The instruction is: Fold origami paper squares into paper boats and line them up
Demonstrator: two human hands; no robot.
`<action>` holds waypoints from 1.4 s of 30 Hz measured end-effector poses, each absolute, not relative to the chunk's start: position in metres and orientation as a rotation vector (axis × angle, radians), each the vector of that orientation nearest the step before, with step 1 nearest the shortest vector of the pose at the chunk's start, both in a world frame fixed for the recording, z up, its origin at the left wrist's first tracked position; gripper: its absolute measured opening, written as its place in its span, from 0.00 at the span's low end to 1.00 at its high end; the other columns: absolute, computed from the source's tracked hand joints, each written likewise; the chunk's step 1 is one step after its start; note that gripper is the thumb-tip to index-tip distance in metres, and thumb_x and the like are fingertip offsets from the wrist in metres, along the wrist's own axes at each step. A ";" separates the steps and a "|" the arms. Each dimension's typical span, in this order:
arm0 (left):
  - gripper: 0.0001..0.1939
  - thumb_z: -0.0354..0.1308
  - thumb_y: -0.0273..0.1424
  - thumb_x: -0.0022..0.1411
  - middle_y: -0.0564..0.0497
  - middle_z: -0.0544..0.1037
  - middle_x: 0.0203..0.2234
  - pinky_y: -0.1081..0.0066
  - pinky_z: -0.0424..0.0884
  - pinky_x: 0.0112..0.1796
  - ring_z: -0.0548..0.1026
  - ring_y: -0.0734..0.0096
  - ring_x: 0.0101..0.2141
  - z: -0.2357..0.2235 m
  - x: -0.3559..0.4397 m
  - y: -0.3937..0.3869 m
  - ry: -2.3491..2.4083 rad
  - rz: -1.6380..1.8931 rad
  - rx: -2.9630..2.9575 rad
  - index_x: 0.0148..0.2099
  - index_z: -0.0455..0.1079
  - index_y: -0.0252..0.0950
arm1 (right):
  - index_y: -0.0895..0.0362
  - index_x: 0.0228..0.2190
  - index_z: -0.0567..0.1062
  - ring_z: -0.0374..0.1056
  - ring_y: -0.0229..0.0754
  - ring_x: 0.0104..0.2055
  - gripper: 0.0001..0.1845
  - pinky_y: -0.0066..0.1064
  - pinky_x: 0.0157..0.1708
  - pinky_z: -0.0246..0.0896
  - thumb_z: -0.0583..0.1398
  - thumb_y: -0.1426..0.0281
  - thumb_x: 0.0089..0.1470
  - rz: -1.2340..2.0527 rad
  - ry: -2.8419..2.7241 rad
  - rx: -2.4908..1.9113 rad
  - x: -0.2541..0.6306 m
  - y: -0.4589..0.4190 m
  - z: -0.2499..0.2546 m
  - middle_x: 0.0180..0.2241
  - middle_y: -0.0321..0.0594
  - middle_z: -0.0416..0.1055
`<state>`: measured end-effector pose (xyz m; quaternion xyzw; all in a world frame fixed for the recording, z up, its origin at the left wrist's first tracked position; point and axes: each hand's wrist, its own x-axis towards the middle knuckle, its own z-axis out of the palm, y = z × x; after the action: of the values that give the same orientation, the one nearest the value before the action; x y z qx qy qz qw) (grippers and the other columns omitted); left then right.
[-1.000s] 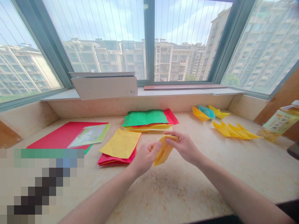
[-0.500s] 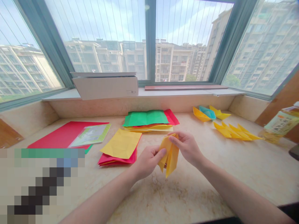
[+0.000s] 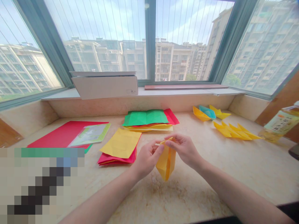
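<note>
A folded piece of yellow paper (image 3: 165, 163) hangs between my two hands above the counter, its pointed lower end facing down toward me. My left hand (image 3: 149, 157) pinches its upper left edge with thumb and fingers. At the top right, my right hand (image 3: 184, 148) grips it the same way, thumb in front. Fingers cover part of the upper edge. Left of my left hand lies a stack of yellow and red paper sheets (image 3: 121, 143). Behind my hands rests another pile with a creased green sheet (image 3: 147, 118) on top.
Several folded yellow paper boats (image 3: 234, 131) sit at the right, with a blue boat (image 3: 207, 112) among others behind. A bottle of yellow liquid (image 3: 281, 121) stands at far right. Red sheets (image 3: 56, 133) and a plastic packet (image 3: 91, 134) lie left. A white box (image 3: 106, 86) is on the sill.
The yellow paper has turned and its two hanging flaps now meet in a single point at the bottom. Both hands have shifted their hold toward its top edge.
</note>
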<state>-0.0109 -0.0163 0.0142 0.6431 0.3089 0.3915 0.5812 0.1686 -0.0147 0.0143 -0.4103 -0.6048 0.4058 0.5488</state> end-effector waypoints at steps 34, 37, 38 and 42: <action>0.13 0.58 0.40 0.65 0.50 0.77 0.30 0.73 0.69 0.33 0.75 0.68 0.32 0.011 -0.013 -0.016 0.847 1.089 1.672 0.39 0.73 0.34 | 0.54 0.28 0.77 0.70 0.40 0.30 0.09 0.31 0.34 0.65 0.64 0.62 0.56 0.616 -1.644 -1.012 0.165 -0.027 0.020 0.27 0.36 0.76; 0.13 0.58 0.39 0.65 0.51 0.76 0.29 0.74 0.68 0.32 0.73 0.70 0.31 0.016 -0.013 -0.017 0.903 1.116 1.735 0.37 0.74 0.34 | 0.55 0.27 0.76 0.69 0.40 0.30 0.11 0.31 0.33 0.65 0.64 0.61 0.56 0.622 -1.637 -1.007 0.165 -0.026 0.019 0.26 0.36 0.75; 0.13 0.57 0.39 0.65 0.51 0.76 0.29 0.74 0.67 0.32 0.73 0.70 0.31 0.017 -0.014 -0.017 0.913 1.119 1.750 0.36 0.75 0.34 | 0.55 0.26 0.75 0.69 0.40 0.30 0.12 0.31 0.33 0.65 0.64 0.61 0.56 0.621 -1.635 -1.006 0.165 -0.026 0.019 0.26 0.36 0.75; 0.13 0.56 0.38 0.66 0.49 0.79 0.32 0.72 0.69 0.36 0.75 0.67 0.35 0.021 -0.015 -0.018 0.903 1.111 1.769 0.39 0.76 0.34 | 0.54 0.29 0.77 0.71 0.42 0.31 0.11 0.33 0.35 0.66 0.64 0.59 0.55 0.601 -1.625 -1.007 0.165 -0.025 0.020 0.28 0.37 0.76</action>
<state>-0.0150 -0.0180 0.0206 0.7057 0.3602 0.4430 0.4194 0.1649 -0.0253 0.0199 -0.4233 -0.6833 0.2529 0.5385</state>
